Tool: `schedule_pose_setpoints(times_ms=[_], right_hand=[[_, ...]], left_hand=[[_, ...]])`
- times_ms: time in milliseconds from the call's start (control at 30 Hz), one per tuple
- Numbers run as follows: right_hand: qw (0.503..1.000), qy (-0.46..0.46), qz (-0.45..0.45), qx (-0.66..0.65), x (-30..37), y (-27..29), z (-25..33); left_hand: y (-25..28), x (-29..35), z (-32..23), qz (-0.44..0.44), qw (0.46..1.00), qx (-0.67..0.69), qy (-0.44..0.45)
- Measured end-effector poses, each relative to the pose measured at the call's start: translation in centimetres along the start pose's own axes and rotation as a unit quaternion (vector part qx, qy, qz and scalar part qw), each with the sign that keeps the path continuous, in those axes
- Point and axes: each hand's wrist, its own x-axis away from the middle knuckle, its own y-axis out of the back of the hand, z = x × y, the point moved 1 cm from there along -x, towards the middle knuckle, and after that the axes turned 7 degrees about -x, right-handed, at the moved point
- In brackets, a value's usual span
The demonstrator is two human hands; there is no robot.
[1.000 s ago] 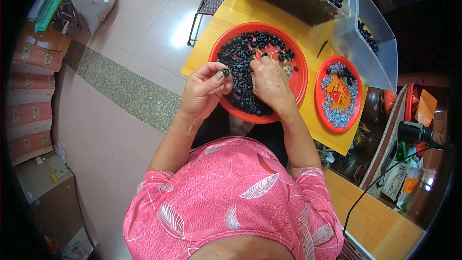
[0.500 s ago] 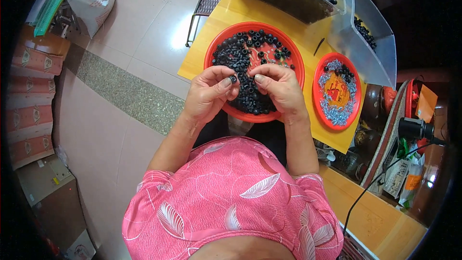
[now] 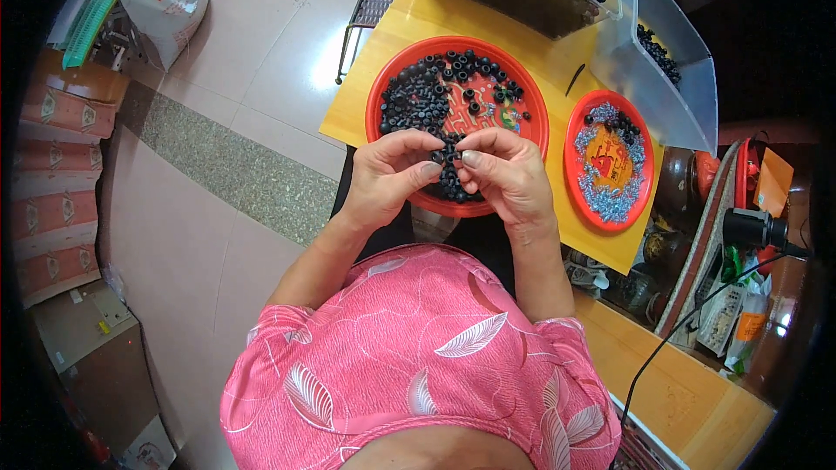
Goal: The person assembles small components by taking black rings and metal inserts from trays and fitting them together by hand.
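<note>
Both hands are closed in pinches, fingertips close together over the near part of a large red plate (image 3: 373, 104). A small black ring-shaped part (image 3: 437, 157) sits between the thumb and forefinger of my left hand (image 3: 390, 176). My right hand (image 3: 512, 172) pinches with thumb and forefinger just beside it; what lies in those fingers blends with the dark parts behind. The plate holds many loose black pieces (image 3: 409, 104), some small and solid at the left, others open and ring-like at the far right side. Its patterned red bottom shows between them.
A smaller red plate (image 3: 572, 176) with clear bluish bits and some black parts lies at the right on the yellow table (image 3: 557, 78). A dark slim tool (image 3: 575, 78) rests between. Two clear plastic bins (image 3: 522, 0) (image 3: 670, 104) with black parts stand behind.
My hands have come closer together, the left moving right and slightly down with the black part. The right fingertips now meet beside it.
</note>
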Motion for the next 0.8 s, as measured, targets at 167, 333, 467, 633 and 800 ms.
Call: schedule_pose_setpoints(times_ms=[167, 333, 467, 633, 800], right_hand=[[0.995, 0.015, 0.011, 0.099, 0.4, -0.7, 0.1], [0.994, 0.022, 0.013, 0.105, 0.3, -0.8, 0.1], [0.993, 0.019, 0.023, 0.114, 0.2, -0.8, 0.1], [0.993, -0.013, 0.059, 0.098, -0.1, -0.1, 0.0], [0.991, -0.069, 0.110, -0.025, -0.5, 0.2, -0.6]], left_hand=[[0.2, 0.3, 0.0, 0.016, 1.000, -0.012, -0.006], [-0.1, 0.2, -0.5, 0.042, 0.999, -0.013, -0.011], [0.0, 0.2, -0.8, 0.052, 0.994, -0.077, -0.053], [-0.1, 0.1, -1.0, 0.047, 0.979, -0.160, -0.116], [-0.5, 0.1, -0.3, 0.021, 0.979, -0.142, -0.144]])
